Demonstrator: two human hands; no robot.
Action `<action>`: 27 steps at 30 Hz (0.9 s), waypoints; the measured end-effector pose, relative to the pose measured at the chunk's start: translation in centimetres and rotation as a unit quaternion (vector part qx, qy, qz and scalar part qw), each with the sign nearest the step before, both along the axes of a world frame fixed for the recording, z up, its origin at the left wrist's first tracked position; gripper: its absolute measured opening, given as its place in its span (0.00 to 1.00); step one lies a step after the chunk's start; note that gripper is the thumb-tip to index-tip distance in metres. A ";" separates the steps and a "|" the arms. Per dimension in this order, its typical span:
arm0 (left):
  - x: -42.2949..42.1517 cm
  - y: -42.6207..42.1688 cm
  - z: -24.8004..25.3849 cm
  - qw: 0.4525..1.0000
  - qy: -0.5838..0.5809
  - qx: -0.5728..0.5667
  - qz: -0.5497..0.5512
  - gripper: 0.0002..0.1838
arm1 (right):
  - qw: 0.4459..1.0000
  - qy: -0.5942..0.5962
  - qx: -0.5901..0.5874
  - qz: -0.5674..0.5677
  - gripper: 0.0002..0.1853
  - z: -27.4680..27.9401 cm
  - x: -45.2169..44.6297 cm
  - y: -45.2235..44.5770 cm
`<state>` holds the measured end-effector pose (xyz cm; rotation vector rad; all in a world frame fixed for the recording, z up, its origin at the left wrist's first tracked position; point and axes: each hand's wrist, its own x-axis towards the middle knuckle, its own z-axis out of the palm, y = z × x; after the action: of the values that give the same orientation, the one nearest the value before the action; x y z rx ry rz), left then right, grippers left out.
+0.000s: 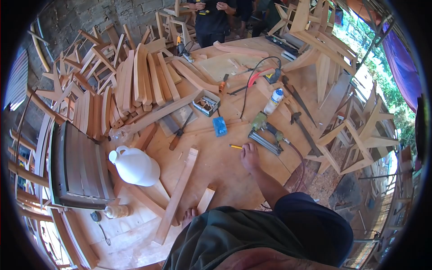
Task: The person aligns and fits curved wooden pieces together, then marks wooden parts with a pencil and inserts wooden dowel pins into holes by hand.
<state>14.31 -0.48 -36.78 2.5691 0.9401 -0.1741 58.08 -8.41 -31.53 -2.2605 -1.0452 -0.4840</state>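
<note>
My right hand (pixel 249 157) rests on the wooden tabletop (pixel 225 173), its fingers curled around the end of a yellow pencil (pixel 236 146). Just above it lies a green nail gun (pixel 265 132) with a hose attached. At the bottom, my left hand (pixel 189 216) shows only in part beside a long wooden piece (pixel 177 193); the rest is hidden by my clothing. A shorter wood block (pixel 206 200) lies to the right of the left hand. What the left hand holds, if anything, cannot be made out.
A white jug (pixel 135 166), a box of small parts (pixel 206 103), a blue block (pixel 219 126) and a glue bottle (pixel 273 101) stand about. Curved wood pieces (pixel 144 78) are stacked at the upper left. Another person (pixel 211 20) stands across the table.
</note>
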 end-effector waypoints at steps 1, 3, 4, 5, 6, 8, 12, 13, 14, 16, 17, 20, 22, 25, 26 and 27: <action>0.0 0.1 0.1 1.000 0.009 -0.008 -0.009 0.27 | 1.000 0.002 0.000 0.000 0.06 -0.1 0.0 0.0; 0.2 -0.2 0.3 1.000 -0.010 0.011 0.009 0.27 | 1.000 -0.003 0.001 -0.001 0.06 -0.2 0.1 0.0; 0.3 -0.3 0.5 0.999 -0.020 0.020 0.018 0.27 | 1.000 -0.006 0.001 -0.001 0.06 -0.1 0.0 0.0; 0.4 -0.4 0.6 0.999 -0.020 0.023 0.019 0.27 | 1.000 -0.003 0.000 -0.002 0.06 -0.1 0.0 0.0; 0.4 -0.4 0.8 0.999 -0.019 0.026 0.020 0.27 | 1.000 0.000 -0.002 -0.003 0.06 0.0 0.0 0.0; 0.5 -0.5 1.1 0.999 -0.020 0.030 0.020 0.26 | 1.000 0.004 -0.004 -0.003 0.05 0.1 -0.1 0.0; 0.4 -0.6 1.3 0.999 -0.026 0.037 0.017 0.27 | 1.000 0.000 -0.003 -0.003 0.05 0.1 -0.1 -0.1; 0.4 -0.6 1.3 0.999 -0.027 0.040 0.017 0.27 | 1.000 -0.002 -0.001 -0.002 0.05 0.1 -0.1 0.0; 0.4 -0.6 1.2 0.999 -0.026 0.043 0.015 0.27 | 1.000 -0.002 -0.001 -0.002 0.05 0.1 -0.1 0.0; 0.4 -0.5 1.0 0.998 -0.023 0.050 0.013 0.27 | 1.000 0.000 -0.001 -0.003 0.05 0.1 -0.1 0.0; 0.3 -0.6 0.7 0.998 -0.026 0.053 0.013 0.27 | 1.000 0.000 -0.003 -0.004 0.05 0.1 -0.1 0.0; 0.2 -0.4 0.5 0.998 -0.026 0.048 0.005 0.27 | 1.000 0.000 -0.006 -0.006 0.05 0.0 -0.1 0.0; -0.1 -0.3 0.9 1.000 -0.014 0.026 -0.009 0.27 | 1.000 0.001 -0.006 -0.007 0.05 -0.1 -0.1 0.0; -0.1 -0.3 1.2 1.000 -0.021 0.018 -0.008 0.28 | 1.000 -0.004 -0.010 -0.004 0.05 -0.3 0.1 -0.1; 0.0 -0.5 1.2 0.999 -0.025 0.032 -0.002 0.28 | 1.000 0.006 -0.021 -0.004 0.06 -0.5 0.1 -0.1; 0.2 -0.7 1.2 0.999 -0.029 0.046 0.004 0.28 | 0.999 0.017 -0.033 -0.004 0.07 -0.6 0.2 -0.2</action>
<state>14.47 -1.14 -35.54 2.6385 0.9581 -0.0555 58.27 -8.58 -32.11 -2.3223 -1.0506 -0.4196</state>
